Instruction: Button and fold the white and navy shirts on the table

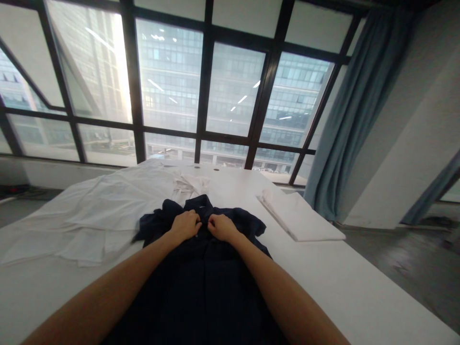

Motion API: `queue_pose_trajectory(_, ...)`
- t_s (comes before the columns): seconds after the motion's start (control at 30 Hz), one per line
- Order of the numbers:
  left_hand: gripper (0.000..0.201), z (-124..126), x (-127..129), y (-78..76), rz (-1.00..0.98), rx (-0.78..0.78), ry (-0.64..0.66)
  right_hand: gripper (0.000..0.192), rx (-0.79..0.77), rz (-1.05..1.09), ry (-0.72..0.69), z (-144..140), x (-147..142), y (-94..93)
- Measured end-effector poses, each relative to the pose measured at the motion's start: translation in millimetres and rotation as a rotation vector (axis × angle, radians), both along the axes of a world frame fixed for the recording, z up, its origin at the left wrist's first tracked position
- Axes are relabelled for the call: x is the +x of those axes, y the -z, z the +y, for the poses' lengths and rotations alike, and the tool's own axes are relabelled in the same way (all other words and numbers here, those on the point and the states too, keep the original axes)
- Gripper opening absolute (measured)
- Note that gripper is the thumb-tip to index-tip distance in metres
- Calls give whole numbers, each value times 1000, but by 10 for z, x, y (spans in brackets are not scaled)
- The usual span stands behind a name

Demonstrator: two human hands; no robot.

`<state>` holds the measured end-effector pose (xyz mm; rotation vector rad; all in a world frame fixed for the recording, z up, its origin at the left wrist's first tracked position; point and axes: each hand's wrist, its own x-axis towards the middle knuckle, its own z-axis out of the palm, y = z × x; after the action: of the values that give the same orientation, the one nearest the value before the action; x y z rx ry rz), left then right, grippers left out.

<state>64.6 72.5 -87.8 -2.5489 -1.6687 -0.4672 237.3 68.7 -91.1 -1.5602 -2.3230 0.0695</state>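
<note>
A dark navy shirt (204,282) lies on the white table (305,278), its collar pointing away from me and its front placket running down the middle toward me. My left hand (186,225) pinches the fabric just below the collar, on the left of the placket. Opposite it, a short gap away, my right hand (221,227) has its fingers closed on the right side of the same opening. The sleeves are bunched to both sides. Fingertips and any button between them are too small and dark to make out.
White shirts (97,211) are spread over the table's left side, with a crumpled white cloth (190,184) beyond the collar. A folded white fabric stack (302,218) sits at the right edge. Windows and a blue curtain (352,120) stand behind.
</note>
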Motion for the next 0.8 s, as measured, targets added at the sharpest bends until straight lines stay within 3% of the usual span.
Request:
queue_pose_trajectory(0.1, 17, 11, 7, 32, -71, 3, 1, 18, 22, 126, 25, 33, 13, 51)
queue_pose_trajectory(0.23, 15, 47, 22, 107, -210, 39, 31, 16, 21, 307, -48, 79, 46, 120)
queue_pose_trajectory(0.47, 11, 69, 39, 136, -283, 160, 167, 21, -45, 381, -129, 136, 101, 168)
queue_pose_trajectory(0.6, 17, 32, 49, 85, -198, 173, 217, 49, -116, 427, -20, 163, 65, 143)
queue_pose_trajectory(0.7, 19, 1, 65, 67, -114, 149, 265, 41, -139, 378, 102, 193, 32, 118)
queue_pose_trajectory(0.8, 18, -17, 81, 78, -82, 121, 265, 28, -191, 363, 117, 218, 28, 103)
